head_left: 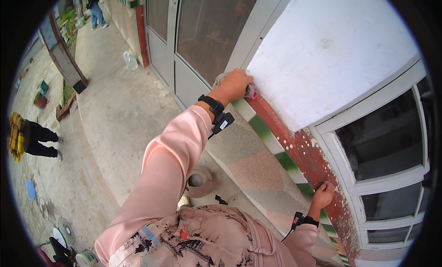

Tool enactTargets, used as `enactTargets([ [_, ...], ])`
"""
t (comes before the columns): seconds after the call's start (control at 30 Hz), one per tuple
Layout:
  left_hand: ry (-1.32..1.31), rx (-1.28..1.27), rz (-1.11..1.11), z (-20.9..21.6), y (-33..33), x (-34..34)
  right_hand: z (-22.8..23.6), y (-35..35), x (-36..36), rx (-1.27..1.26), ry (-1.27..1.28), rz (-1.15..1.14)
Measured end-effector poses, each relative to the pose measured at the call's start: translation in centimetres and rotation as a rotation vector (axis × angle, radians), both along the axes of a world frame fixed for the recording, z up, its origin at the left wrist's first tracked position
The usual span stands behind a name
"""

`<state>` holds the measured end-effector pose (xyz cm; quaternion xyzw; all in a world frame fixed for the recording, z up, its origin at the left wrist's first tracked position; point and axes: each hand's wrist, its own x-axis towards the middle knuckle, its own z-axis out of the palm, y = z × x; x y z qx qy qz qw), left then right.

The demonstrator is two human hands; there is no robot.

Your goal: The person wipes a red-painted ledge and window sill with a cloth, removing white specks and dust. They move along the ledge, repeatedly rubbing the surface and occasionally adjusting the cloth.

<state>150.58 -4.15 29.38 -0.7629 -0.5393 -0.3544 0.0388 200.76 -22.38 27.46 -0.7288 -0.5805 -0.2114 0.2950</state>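
Note:
My left hand (237, 86) is stretched far forward, its fingers closed on a greyish rag (220, 79) at the far end of the red-painted window ledge (301, 149). A pinkish bit of the rag shows beside the fingers. Nearer to me, my right hand (325, 194) rests on the same ledge with its fingers curled in; whatever they may hold is hidden. White specks and worn paint mark the ledge around it. Both wrists wear black straps with small devices.
A white-framed window (384, 142) stands at right, beside a white wall (340, 50). Ahead is a grey glazed door (212, 32). A clear plastic jug (130, 60) and a round stone-like pot (201, 183) stand on the concrete. Two people (39, 137) (95, 11) are at left.

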Motion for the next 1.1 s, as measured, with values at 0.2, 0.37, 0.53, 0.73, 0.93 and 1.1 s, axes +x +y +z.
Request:
enactTargets([
  [0.2,0.006,0.024,-0.088,0.3,-2.4,3.9,0.0,-0.1,0.0,0.021,-0.004,0.022],
  [0.37,-0.064,0.025,-0.260,-0.5,-5.0,9.7,0.1,-0.1,-0.3,0.039,-0.002,0.037],
  [0.53,-0.074,0.125,-0.542,-1.0,-9.4,19.8,0.0,-0.3,-0.2,0.019,0.022,0.031],
  [0.73,-0.023,0.052,-0.659,-0.2,-7.9,18.5,0.1,-0.3,0.2,0.032,0.014,0.057],
  [0.93,0.062,0.045,-0.500,-0.9,-4.2,11.3,0.1,-0.2,0.0,0.059,-0.012,0.087],
  [1.1,-0.054,0.001,-0.299,-1.1,-1.5,3.5,-0.1,-0.2,0.1,0.018,-0.006,0.051],
])
